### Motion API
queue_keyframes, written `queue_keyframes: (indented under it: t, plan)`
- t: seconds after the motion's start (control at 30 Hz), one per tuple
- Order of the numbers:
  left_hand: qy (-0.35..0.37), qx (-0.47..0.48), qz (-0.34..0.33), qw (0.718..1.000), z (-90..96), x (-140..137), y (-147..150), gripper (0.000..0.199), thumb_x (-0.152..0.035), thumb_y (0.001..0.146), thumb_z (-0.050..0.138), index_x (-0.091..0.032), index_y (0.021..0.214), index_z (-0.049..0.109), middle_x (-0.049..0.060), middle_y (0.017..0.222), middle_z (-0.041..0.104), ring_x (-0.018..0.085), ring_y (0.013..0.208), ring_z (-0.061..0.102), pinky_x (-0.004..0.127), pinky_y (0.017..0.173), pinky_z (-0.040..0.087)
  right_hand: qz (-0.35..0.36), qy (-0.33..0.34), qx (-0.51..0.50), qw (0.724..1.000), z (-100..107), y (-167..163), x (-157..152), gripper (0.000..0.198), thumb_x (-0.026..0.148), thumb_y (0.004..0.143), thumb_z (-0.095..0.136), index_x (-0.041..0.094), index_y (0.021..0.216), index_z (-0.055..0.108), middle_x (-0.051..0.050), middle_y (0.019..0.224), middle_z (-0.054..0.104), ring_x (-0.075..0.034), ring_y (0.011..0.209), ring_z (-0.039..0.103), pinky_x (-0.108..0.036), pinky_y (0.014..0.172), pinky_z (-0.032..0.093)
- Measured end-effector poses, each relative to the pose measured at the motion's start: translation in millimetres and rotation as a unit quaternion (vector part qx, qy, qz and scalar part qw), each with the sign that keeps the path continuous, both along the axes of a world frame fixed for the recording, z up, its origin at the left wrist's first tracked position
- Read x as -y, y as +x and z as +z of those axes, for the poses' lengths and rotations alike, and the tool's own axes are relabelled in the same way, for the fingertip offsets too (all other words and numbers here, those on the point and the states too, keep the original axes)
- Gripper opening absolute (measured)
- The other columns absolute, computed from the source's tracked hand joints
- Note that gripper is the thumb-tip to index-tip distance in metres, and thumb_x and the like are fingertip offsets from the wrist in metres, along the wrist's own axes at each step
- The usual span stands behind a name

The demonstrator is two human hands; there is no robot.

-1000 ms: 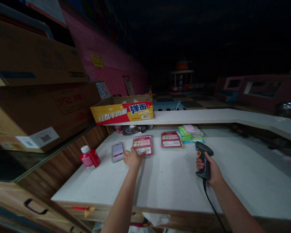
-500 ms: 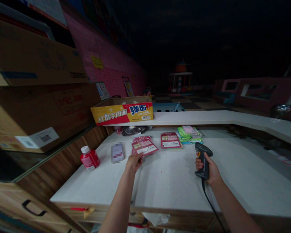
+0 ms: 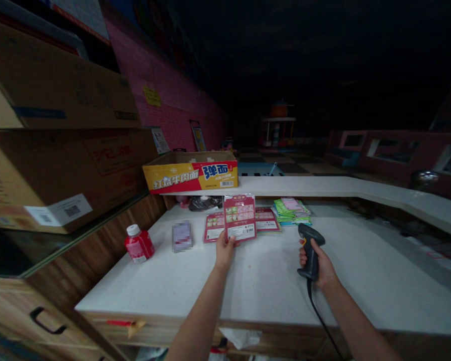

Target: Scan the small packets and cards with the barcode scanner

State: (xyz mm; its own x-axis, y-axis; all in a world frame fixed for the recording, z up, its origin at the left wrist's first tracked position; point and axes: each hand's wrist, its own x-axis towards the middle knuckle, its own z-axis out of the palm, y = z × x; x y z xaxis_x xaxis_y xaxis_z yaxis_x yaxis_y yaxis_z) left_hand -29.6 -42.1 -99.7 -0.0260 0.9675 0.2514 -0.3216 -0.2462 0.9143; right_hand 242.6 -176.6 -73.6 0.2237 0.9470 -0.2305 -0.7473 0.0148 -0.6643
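My left hand [image 3: 226, 249] pinches the lower edge of a flat red-and-white printed packet [image 3: 240, 216], which is raised with its printed face and barcode toward me. Behind it on the white desk lie a left pile of similar red packets [image 3: 213, 228] and a right pile of red packets [image 3: 267, 219], partly hidden by the raised one. My right hand [image 3: 323, 265] is wrapped round the handle of a black barcode scanner [image 3: 310, 250], held above the desk with its cord hanging down. The scanner's head is to the right of the packet, apart from it.
Green packets [image 3: 292, 210] are stacked at the back of the desk [image 3: 270, 291]. A red bottle [image 3: 139, 244] with a white cap and a blurred-out rectangular item [image 3: 182, 236] stand left. A yellow-and-red noodle carton [image 3: 191, 176] sits on the raised ledge; large cardboard boxes [image 3: 60, 170] rise at far left.
My left hand has lifted the red packet off the left pile and moved it right, turning it more upright. The scanner in my right hand has shifted slightly left.
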Motion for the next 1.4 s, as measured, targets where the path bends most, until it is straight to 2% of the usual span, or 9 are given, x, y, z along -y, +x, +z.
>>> queue_keyframes:
  t: [0.13, 0.27, 0.47, 0.7, 0.83, 1.1, 1.3, 1.4]
  plan:
    - [0.0, 0.013, -0.003, 1.0, -0.5, 0.6, -1.9, 0.056, -0.048, 0.063, 0.081, -0.015, 0.104, 0.063, 0.011, 0.104, 0.071, 0.023, 0.086, 0.069, 0.031, 0.063, 0.058, 0.036, -0.009, 0.099, 0.994, 17.4, -20.4, 6.7, 0.038, 0.045, 0.073, 0.078, 0.019, 0.094, 0.059, 0.005, 0.054, 0.056, -0.008, 0.039, 0.046, -0.017, 0.035, 0.038]
    - [-0.006, 0.026, -0.008, 1.0, -0.4, 0.3, -2.2, 0.059, -0.049, 0.061, 0.082, -0.015, 0.106, 0.063, 0.012, 0.105, 0.072, 0.023, 0.087, 0.069, 0.031, 0.064, 0.058, 0.068, -0.019, 0.234, 0.97, 35.2, -47.7, 14.6, 0.042, 0.049, 0.071, 0.078, 0.019, 0.092, 0.059, 0.005, 0.052, 0.056, -0.009, 0.036, 0.047, -0.018, 0.032, 0.035]
    - [-0.021, 0.033, -0.001, 0.999, -0.5, -0.5, -1.2, 0.059, -0.048, 0.061, 0.082, -0.016, 0.106, 0.062, 0.011, 0.105, 0.071, 0.023, 0.088, 0.069, 0.029, 0.064, 0.057, 0.088, -0.029, 0.329, 0.94, 41.7, -77.4, 16.6, 0.04, 0.052, 0.07, 0.076, 0.021, 0.075, 0.052, 0.006, 0.05, 0.054, -0.008, 0.033, 0.045, -0.019, 0.03, 0.034]
    - [-0.013, 0.004, 0.016, 1.0, 0.0, -0.5, 0.0, 0.049, -0.042, 0.066, 0.077, -0.015, 0.104, 0.064, 0.008, 0.098, 0.07, 0.017, 0.08, 0.066, 0.026, 0.064, 0.055, 0.082, -0.044, 0.359, 0.929, 44.7, -86.2, 17.8, 0.04, 0.053, 0.069, 0.074, 0.023, 0.072, 0.047, 0.008, 0.047, 0.051, -0.008, 0.032, 0.043, -0.019, 0.029, 0.033]
    - [-0.019, -0.011, 0.022, 1.0, 0.0, -1.1, -0.6, 0.05, -0.044, 0.065, 0.078, -0.015, 0.104, 0.064, 0.007, 0.092, 0.069, 0.015, 0.076, 0.065, 0.025, 0.062, 0.054, 0.081, -0.037, 0.357, 0.93, 48.1, -85.4, 20.6, 0.04, 0.054, 0.071, 0.072, 0.023, 0.073, 0.048, 0.008, 0.048, 0.052, -0.008, 0.033, 0.043, -0.019, 0.03, 0.034]
    - [-0.014, 0.008, 0.017, 1.0, -3.6, -2.5, -1.8, 0.055, -0.048, 0.061, 0.081, -0.015, 0.102, 0.063, 0.008, 0.096, 0.069, 0.016, 0.077, 0.066, 0.028, 0.064, 0.055, 0.087, -0.025, 0.355, 0.931, 47.7, -82.8, 19.4, 0.041, 0.055, 0.07, 0.072, 0.022, 0.071, 0.047, 0.008, 0.048, 0.052, -0.008, 0.032, 0.043, -0.019, 0.031, 0.033]
    - [-0.014, 0.03, 0.001, 0.999, -3.3, -2.7, -0.9, 0.062, -0.05, 0.06, 0.082, -0.015, 0.107, 0.062, 0.012, 0.109, 0.069, 0.024, 0.09, 0.068, 0.031, 0.066, 0.057, 0.097, -0.035, 0.376, 0.921, 50.2, -84.2, 18.1, 0.042, 0.056, 0.068, 0.073, 0.023, 0.071, 0.048, 0.008, 0.046, 0.053, -0.009, 0.032, 0.044, -0.02, 0.03, 0.035]
    - [-0.018, 0.028, 0.003, 0.999, -1.5, -1.1, -0.7, 0.064, -0.051, 0.059, 0.082, -0.015, 0.108, 0.062, 0.013, 0.111, 0.069, 0.025, 0.093, 0.068, 0.032, 0.066, 0.058, 0.084, -0.039, 0.352, 0.931, 48.5, -77.2, 14.8, 0.04, 0.053, 0.069, 0.075, 0.022, 0.076, 0.05, 0.007, 0.047, 0.054, -0.01, 0.034, 0.046, -0.02, 0.032, 0.036]
